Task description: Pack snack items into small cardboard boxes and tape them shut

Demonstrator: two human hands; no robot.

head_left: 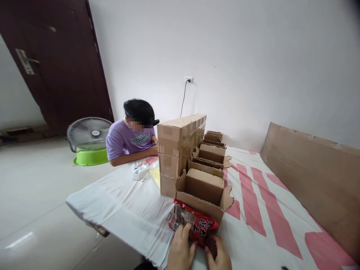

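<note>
And here's the cloth-draped tabletop (120, 210), its far edge up towards the wall (239, 56), with a person (118, 140) in purple leaning at its left edge! Near the middle rises a stack of closed boxes (169, 144), and right beside it open cartons (208, 210) run in a row from the near edge to the far one. Now the red packet (194, 222): lying just in front of the nearest carton, close to the near edge; whether they touch, I cannot tell. Both hands are on it! The left hand (180, 248) grasps its left part, fingers over the face; the right hand (221, 254) curls round its right end. The step looks like steadying the packet; the next move, I'd judge, calls for an even two-handed hold, since it could slump
</note>
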